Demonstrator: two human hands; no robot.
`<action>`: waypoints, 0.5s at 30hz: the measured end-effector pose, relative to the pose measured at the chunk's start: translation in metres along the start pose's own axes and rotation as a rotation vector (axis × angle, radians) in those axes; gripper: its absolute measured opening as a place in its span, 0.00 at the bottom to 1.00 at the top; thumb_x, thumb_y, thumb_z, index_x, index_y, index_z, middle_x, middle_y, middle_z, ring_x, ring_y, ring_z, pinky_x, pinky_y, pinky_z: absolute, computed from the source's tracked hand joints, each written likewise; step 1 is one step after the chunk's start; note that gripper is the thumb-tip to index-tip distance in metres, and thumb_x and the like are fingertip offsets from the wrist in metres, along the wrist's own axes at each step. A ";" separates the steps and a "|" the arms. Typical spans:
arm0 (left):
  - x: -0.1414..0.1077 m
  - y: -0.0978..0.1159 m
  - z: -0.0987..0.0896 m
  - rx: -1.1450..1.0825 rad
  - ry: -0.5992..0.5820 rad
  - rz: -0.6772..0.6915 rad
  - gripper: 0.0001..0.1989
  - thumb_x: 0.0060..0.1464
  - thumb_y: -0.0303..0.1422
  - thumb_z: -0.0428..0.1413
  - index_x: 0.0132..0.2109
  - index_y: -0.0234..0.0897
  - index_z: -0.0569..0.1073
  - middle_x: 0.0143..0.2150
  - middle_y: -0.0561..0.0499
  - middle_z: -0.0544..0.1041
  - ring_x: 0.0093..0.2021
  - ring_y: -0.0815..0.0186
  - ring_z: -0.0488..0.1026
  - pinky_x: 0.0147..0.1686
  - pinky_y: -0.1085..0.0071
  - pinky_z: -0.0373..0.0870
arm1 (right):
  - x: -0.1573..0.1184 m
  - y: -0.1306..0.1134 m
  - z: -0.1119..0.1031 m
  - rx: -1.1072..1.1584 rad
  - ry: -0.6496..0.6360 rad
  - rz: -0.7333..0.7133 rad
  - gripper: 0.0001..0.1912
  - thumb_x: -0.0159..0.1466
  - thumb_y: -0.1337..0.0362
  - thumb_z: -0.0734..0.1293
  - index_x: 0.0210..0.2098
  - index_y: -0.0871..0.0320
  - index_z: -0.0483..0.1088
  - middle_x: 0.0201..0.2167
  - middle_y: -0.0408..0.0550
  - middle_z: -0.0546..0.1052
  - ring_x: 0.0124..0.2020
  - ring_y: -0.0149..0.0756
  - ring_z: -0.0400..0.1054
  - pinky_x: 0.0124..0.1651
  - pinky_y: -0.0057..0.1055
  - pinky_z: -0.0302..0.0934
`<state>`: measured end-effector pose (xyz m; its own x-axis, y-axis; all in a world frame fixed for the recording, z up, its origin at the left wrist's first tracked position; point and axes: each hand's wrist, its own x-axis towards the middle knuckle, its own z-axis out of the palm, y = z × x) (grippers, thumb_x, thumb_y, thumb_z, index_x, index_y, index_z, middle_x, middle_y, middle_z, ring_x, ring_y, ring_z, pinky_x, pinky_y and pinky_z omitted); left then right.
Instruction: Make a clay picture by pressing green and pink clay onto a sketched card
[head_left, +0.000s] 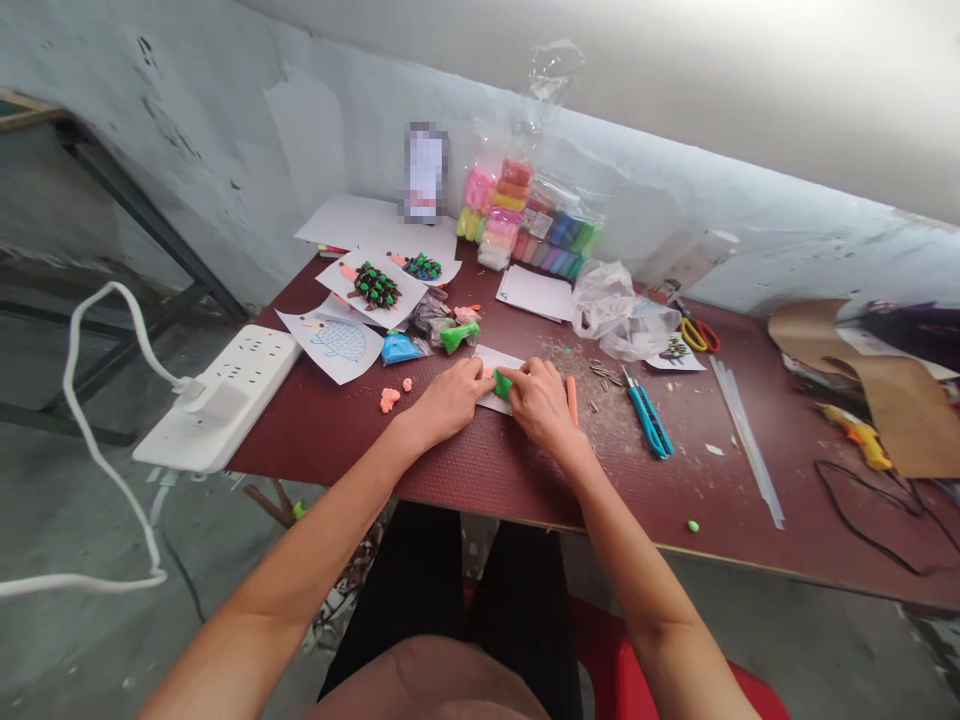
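Scuffed pale wall point(217, 150) behind the green clay piece point(503, 384), with flaking patches and dark marks. Grey concrete floor point(82, 650) below, and a dark metal frame point(142, 190) far to the left of the clay piece. Maroon desk point(465, 460) beneath it, finely textured on top, strewn with dusty crumbs to the right of the clay piece. Under the clay piece, a white card point(500, 356); on either side of it, left hand point(454, 393) and right hand point(541, 400). Fingers of both bent and touching the clay piece; gripping or only pressing, cannot tell.

Left of the clay piece, loose orange lumps point(390, 400), then a white power strip point(172, 430). Farther back on that side, a blue hedgehog drawing point(341, 342) and a dark-spined hedgehog picture point(375, 287). Beyond the clay piece, bagged coloured packs point(514, 215) near the wall. Right of it, seed-like bits point(602, 372), a teal utility knife point(650, 420) with blade out, clear rods point(750, 450) and, farthest, a yellow glue gun point(862, 440).
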<state>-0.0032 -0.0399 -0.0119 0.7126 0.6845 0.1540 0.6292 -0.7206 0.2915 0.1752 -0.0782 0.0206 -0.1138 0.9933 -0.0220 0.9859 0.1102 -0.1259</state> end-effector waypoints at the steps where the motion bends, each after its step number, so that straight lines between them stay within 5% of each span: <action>1: 0.000 0.000 0.000 -0.002 0.002 0.003 0.20 0.69 0.22 0.43 0.52 0.36 0.79 0.45 0.43 0.72 0.47 0.58 0.69 0.46 0.65 0.68 | 0.000 0.000 0.000 -0.001 0.008 -0.004 0.23 0.73 0.69 0.58 0.60 0.50 0.77 0.45 0.55 0.73 0.46 0.45 0.61 0.48 0.36 0.50; 15: 0.001 0.002 -0.003 -0.021 -0.019 -0.019 0.20 0.69 0.23 0.42 0.52 0.35 0.79 0.46 0.43 0.72 0.47 0.58 0.69 0.46 0.65 0.69 | -0.004 0.000 -0.001 -0.003 0.054 0.001 0.23 0.72 0.71 0.58 0.57 0.48 0.79 0.44 0.54 0.73 0.46 0.44 0.61 0.46 0.36 0.50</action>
<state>-0.0025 -0.0401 -0.0085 0.7063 0.6958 0.1305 0.6363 -0.7048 0.3136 0.1760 -0.0821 0.0217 -0.1059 0.9939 0.0313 0.9865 0.1089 -0.1226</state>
